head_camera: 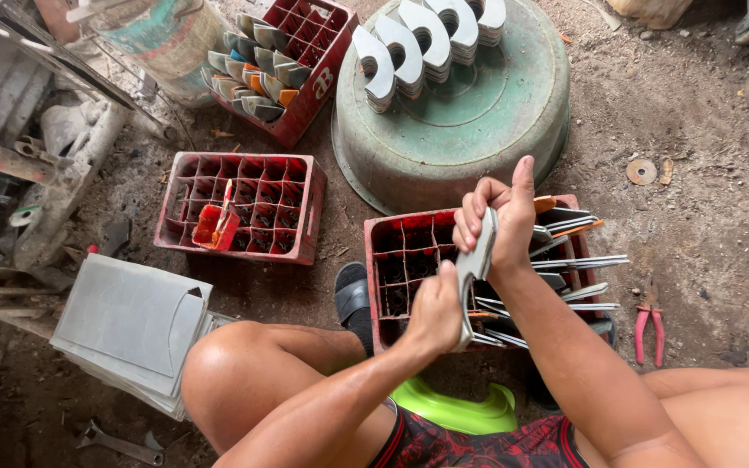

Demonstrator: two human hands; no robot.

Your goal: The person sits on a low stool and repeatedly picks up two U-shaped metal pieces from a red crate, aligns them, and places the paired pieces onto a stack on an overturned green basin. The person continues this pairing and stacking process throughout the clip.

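My left hand [435, 312] and right hand [500, 221] both grip one metal blade [476, 264]. The crate [383, 260] below holds blades along its right side. Its left cells are bare.

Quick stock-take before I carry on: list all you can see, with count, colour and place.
crates: three, red, left, top, centre
metal piece: one, grey, in both hands
basin: one, green, upturned, top
stacked cut-outs: grey, on the basin
sheets: grey pile, lower left
pliers: one, pink-handled, right
wrench: one, bottom left
stool: green, under the person
left hand: grips the lower end
right hand: grips the upper end
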